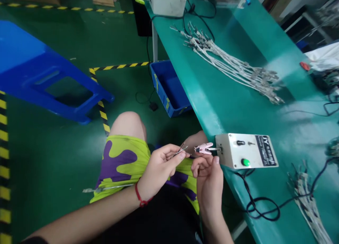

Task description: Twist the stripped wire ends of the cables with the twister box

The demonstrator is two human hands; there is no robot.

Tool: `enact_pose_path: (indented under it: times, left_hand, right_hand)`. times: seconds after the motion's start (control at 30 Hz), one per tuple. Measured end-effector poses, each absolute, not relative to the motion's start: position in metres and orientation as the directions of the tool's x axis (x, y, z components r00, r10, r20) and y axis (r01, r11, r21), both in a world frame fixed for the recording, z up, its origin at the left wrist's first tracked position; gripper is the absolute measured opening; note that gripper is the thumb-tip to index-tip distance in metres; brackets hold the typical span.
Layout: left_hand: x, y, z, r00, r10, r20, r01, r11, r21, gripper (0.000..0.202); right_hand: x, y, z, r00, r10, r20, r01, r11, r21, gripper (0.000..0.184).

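Note:
My left hand (162, 162) is closed in a pinch on a cable, whose split, thin wire ends (182, 150) stick out past the thumb and index finger. The cable's white run (113, 187) shows across my lap, with a connector (88, 190) at its far end. My right hand (209, 180) has half-curled fingers and a thumb held apart, with nothing visible in it. Just above its fingertips is a pink clip (203, 148) on a metal rod. That rod comes out of a white box (229, 150) with a green button, standing at the table edge.
The green table (227, 106) carries a bundle of white cables (227, 62), another bundle (308, 205) at the lower right, and a second white box (168, 4). A black cord (262, 215) loops near the edge. A blue bin (156, 82) and a blue stool (23, 60) stand on the floor.

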State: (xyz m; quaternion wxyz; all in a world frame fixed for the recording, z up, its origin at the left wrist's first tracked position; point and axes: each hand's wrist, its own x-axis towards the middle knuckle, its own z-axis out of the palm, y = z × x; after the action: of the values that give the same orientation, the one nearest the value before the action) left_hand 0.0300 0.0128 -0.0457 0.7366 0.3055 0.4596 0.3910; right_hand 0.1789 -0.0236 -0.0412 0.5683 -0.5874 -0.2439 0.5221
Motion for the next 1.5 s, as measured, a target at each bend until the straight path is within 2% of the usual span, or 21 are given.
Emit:
enact_pose_path:
  times: [0.13,0.23,0.3,0.4,0.5,0.63,0.77,0.93,1.33,1.5]
  left_hand:
    - [0.035,0.019,-0.042,0.269,0.85,-0.454,-0.321,0.523,0.789,0.023]
    - [0.037,0.025,-0.041,0.281,0.845,-0.456,-0.342,0.532,0.775,0.021]
    - [0.038,0.029,-0.04,0.294,0.838,-0.46,-0.351,0.542,0.763,0.019]
    - [0.039,0.033,-0.04,0.325,0.827,-0.459,-0.362,0.557,0.747,0.018]
    - [0.039,0.038,-0.04,0.344,0.827,-0.445,-0.37,0.555,0.745,0.018]
    - [0.037,0.044,-0.039,0.375,0.812,-0.448,-0.343,0.57,0.746,0.021]
    - [0.036,0.048,-0.039,0.402,0.807,-0.433,-0.331,0.569,0.753,0.02]
    - [0.036,0.049,-0.04,0.379,0.813,-0.442,-0.279,0.556,0.783,0.02]
    - [0.042,0.046,-0.05,0.298,0.875,-0.383,-0.293,0.465,0.835,0.007]
    - [0.043,0.043,-0.051,0.283,0.881,-0.38,-0.28,0.455,0.845,0.009]
  right_hand:
    - [0.179,-0.012,-0.032,0.235,0.873,-0.428,-0.409,-0.31,-0.858,0.055]
    - [0.18,-0.001,-0.033,0.153,0.886,-0.437,-0.485,-0.318,-0.815,0.062]
    - [0.181,0.004,-0.037,0.158,0.894,-0.419,-0.515,-0.287,-0.808,0.058]
    - [0.181,0.005,-0.044,0.263,0.894,-0.363,-0.554,-0.168,-0.815,0.044]
    - [0.181,-0.001,-0.052,0.339,0.889,-0.307,-0.537,-0.085,-0.839,0.04]
    - [0.184,-0.007,-0.06,0.346,0.895,-0.282,-0.472,-0.093,-0.877,0.042]
    - [0.183,-0.006,-0.063,0.394,0.87,-0.295,-0.426,-0.111,-0.898,0.035]
    - [0.182,-0.006,-0.064,0.428,0.828,-0.361,-0.456,-0.147,-0.878,0.027]
    - [0.182,-0.006,-0.064,0.386,0.842,-0.377,-0.53,-0.132,-0.838,0.027]
    - [0.183,-0.008,-0.065,0.38,0.845,-0.376,-0.526,-0.137,-0.84,0.028]
